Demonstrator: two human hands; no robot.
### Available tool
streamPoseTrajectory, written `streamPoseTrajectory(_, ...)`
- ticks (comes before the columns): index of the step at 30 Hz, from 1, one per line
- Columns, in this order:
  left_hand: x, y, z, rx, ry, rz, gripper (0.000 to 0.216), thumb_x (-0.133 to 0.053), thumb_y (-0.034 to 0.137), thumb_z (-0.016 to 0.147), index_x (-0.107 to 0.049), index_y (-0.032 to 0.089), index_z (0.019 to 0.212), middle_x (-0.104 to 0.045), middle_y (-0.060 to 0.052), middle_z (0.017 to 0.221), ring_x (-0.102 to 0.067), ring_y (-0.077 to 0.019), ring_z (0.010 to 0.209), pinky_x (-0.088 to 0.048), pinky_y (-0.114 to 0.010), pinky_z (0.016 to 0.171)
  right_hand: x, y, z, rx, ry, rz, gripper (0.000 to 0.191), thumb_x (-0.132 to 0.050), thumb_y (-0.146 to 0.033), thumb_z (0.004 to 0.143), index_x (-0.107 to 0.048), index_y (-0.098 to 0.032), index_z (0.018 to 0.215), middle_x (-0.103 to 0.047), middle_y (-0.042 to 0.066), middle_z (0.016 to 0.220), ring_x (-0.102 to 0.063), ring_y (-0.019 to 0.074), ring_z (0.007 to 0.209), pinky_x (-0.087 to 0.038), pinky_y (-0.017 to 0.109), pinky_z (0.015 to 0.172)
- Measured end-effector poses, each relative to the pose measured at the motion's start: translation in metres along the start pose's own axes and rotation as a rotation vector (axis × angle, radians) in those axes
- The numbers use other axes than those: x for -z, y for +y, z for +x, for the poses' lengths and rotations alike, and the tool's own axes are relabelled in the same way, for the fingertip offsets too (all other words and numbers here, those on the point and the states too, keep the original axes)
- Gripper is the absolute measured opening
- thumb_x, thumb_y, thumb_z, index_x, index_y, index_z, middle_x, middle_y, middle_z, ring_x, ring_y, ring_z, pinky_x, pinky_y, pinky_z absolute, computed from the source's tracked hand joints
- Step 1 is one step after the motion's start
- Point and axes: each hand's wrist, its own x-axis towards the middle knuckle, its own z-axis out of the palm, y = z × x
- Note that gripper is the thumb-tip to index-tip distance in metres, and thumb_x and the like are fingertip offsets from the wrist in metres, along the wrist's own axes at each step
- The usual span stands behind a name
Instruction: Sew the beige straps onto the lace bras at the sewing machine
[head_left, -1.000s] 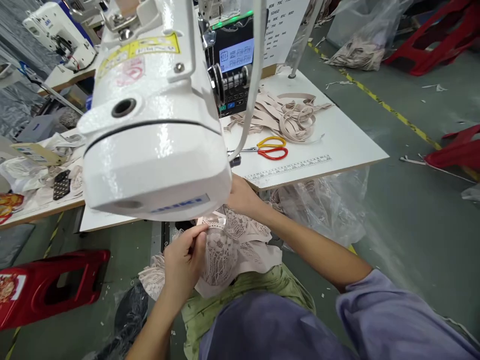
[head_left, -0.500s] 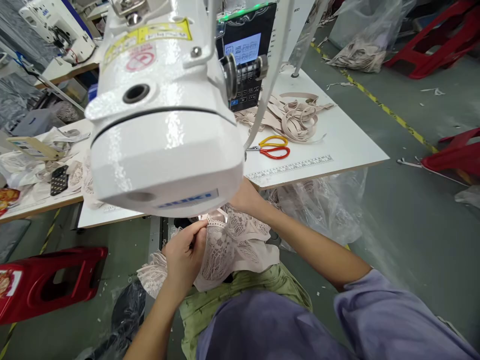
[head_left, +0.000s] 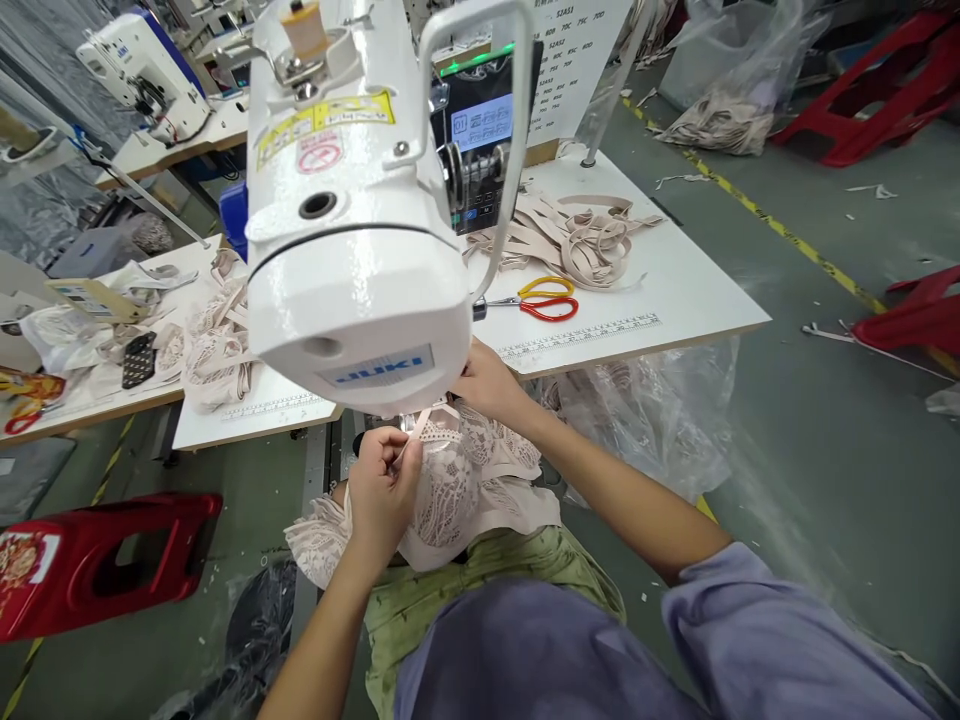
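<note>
A beige lace bra (head_left: pixel 450 490) hangs over the front of the sewing machine (head_left: pixel 360 300) and onto my lap. My left hand (head_left: pixel 386 485) is closed, pinching a narrow beige strap (head_left: pixel 418 428) at the upper edge of a lace cup. My right hand (head_left: pixel 487 385) sits beside the machine head, at the far side of the bra. Its fingertips are partly hidden by the machine, so what they grip does not show clearly. The needle area lies behind the machine head, between my hands.
Scissors with red and yellow handles (head_left: pixel 547 298) lie on the white table (head_left: pixel 697 300) above a printed ruler (head_left: pixel 581 336). Behind them is a heap of beige straps (head_left: pixel 592 240). More lace pieces (head_left: pixel 214 360) lie at left. Red stools (head_left: pixel 112 560) stand on the floor.
The view has shifted, so the machine head appears smaller and more of its top shows. My left fingers now hold the strap raised off the cup edge; my right hand stays beside the machine.
</note>
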Motion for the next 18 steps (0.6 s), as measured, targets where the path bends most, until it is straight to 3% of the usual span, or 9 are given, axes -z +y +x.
streamPoseTrajectory(8,-0.007,0.012,-0.009,0.091,-0.024,-0.075,0.016,-0.054,0.036,0.094,-0.053,0.02,0.093,-0.037,0.01,0.053,-0.038,-0.0096,0.045,-0.031,-0.02,0.048,-0.006,-0.004,-0.009,0.011,0.069,-0.001,0.008,-0.058,-0.024,0.081,-0.063,-0.018,0.082,-0.062,0.005,0.102,-0.056,0.0169,0.085,-0.046,0.031,0.075)
streamPoseTrajectory(12,0.008,0.014,-0.039,0.011,-0.231,-0.102,0.016,-0.053,0.034,0.093,-0.057,0.02,0.086,-0.038,0.008,0.054,-0.04,-0.0105,0.047,-0.032,-0.021,0.049,0.021,0.008,0.012,-0.036,0.26,0.015,0.016,-0.055,-0.033,0.089,-0.06,-0.018,0.088,-0.062,0.004,0.098,-0.054,0.0138,0.078,-0.046,0.029,0.074)
streamPoseTrajectory(13,0.016,0.007,-0.051,0.021,-0.256,-0.097,0.018,-0.052,0.035,0.093,-0.058,0.02,0.084,-0.042,0.007,0.055,-0.044,-0.0112,0.049,-0.035,-0.021,0.051,0.033,0.012,0.025,-0.039,0.328,-0.018,0.016,-0.054,-0.033,0.09,-0.06,-0.018,0.089,-0.062,0.003,0.096,-0.053,0.0135,0.076,-0.046,0.03,0.075)
streamPoseTrajectory(15,0.034,-0.02,-0.079,0.18,-0.141,-0.034,0.025,-0.051,0.042,0.094,-0.059,0.02,0.088,-0.052,0.003,0.062,-0.054,-0.0146,0.056,-0.044,-0.024,0.057,0.061,0.018,0.052,-0.042,0.395,-0.128,0.013,-0.057,-0.03,0.088,-0.06,-0.018,0.088,-0.062,0.004,0.094,-0.054,0.0147,0.077,-0.046,0.032,0.079)
streamPoseTrajectory(18,0.055,-0.084,-0.127,0.458,0.023,0.113,0.039,-0.051,0.056,0.089,-0.06,0.018,0.092,-0.061,-0.003,0.067,-0.064,-0.0242,0.064,-0.053,-0.034,0.062,0.098,0.004,0.077,-0.068,0.392,-0.22,0.015,-0.064,-0.026,0.083,-0.062,-0.016,0.093,-0.063,0.008,0.102,-0.057,0.0181,0.084,-0.048,0.038,0.085)
